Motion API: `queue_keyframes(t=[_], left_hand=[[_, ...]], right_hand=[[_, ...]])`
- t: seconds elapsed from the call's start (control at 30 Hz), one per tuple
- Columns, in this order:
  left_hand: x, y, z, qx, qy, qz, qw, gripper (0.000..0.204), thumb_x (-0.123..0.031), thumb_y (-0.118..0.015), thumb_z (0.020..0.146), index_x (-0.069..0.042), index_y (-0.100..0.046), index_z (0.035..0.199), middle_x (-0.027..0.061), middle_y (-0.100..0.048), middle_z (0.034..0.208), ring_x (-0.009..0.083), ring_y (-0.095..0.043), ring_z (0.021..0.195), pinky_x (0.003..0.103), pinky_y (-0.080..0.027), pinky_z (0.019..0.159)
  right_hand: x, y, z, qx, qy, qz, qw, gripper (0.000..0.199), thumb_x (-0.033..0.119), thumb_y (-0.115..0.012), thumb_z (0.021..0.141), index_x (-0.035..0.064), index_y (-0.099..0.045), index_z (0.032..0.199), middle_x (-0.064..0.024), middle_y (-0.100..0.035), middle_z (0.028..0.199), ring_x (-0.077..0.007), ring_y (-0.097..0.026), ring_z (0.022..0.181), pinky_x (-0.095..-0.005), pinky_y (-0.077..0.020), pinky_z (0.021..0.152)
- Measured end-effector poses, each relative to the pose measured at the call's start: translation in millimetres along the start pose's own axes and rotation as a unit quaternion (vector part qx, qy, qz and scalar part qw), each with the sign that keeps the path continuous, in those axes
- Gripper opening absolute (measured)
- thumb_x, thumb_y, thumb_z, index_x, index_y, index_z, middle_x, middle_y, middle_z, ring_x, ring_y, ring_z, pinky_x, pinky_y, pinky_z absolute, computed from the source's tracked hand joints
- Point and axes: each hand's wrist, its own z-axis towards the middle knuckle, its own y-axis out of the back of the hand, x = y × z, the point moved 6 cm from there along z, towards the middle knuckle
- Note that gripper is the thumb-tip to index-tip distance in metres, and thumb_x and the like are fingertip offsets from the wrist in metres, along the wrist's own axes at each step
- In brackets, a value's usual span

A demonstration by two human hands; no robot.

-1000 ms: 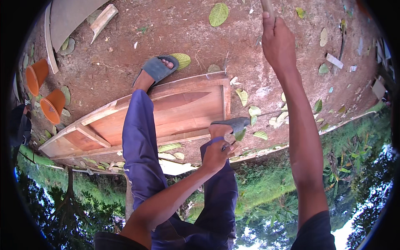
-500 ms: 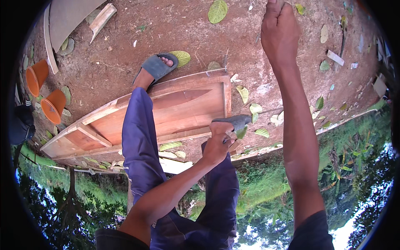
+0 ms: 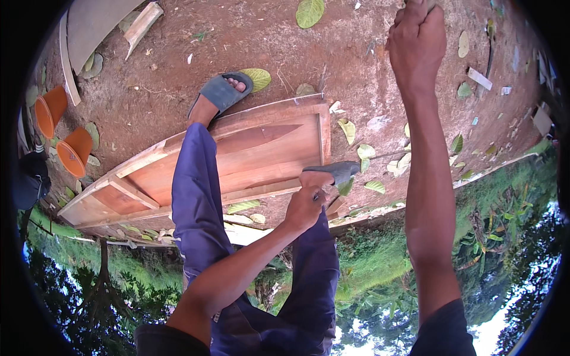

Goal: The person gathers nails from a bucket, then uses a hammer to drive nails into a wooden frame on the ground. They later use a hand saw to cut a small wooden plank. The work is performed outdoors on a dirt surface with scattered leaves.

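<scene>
The wooden panel (image 3: 267, 163) at mid-frame is coloured orange-brown and marked near its top edge by a darker reddish patch, while its edging strips (image 3: 285, 111) are toned a paler tan. Plain purple-blue is shown by the trousers (image 3: 199, 190), dark grey by the sandals (image 3: 221, 95), and black by the sleeves (image 3: 442, 333) along the bottom. Reddish-brown soil (image 3: 237, 44) is mottled with pale patches. Bright orange is seen on two pots (image 3: 79, 142) at left, and yellow-green on a pale-veined leaf (image 3: 310, 13) at top.

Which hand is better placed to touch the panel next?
Probably the left hand: in this view it appears close to the panel. The right hand extends toward the picture's top edge, farther off.
</scene>
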Motion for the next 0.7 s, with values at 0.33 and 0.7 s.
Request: queue_keyframes(t=[0.33, 0.7], left_hand=[[24, -6, 4, -0.022, -0.019, 0.006, 1.0, 0.03, -0.027, -0.067, 0.097, 0.002, -0.068, 0.088, 0.0114, -0.066, 0.067, 0.0203, -0.066, 0.06, 0.037, -0.049, 0.06], [14, 7, 13, -0.055, -0.033, -0.015, 0.998, 0.027, -0.025, -0.07, 0.095, 0.001, -0.068, 0.089, 0.0129, -0.064, 0.064, 0.0208, -0.065, 0.059, 0.038, -0.049, 0.06]], right_hand=[[13, -20, 2, 0.162, 0.016, -0.108, 0.981, 0.055, 0.04, -0.041, 0.108, -0.0053, -0.06, 0.083, -0.0218, -0.067, 0.078, -0.0349, -0.065, 0.063, -0.0483, -0.0519, 0.063], [-102, -61, -123, 0.442, -0.094, -0.244, 0.858, 0.052, 0.038, -0.042, 0.107, -0.0091, -0.063, 0.101, -0.0366, -0.066, 0.091, -0.0517, -0.067, 0.09, -0.0577, -0.0505, 0.083]])
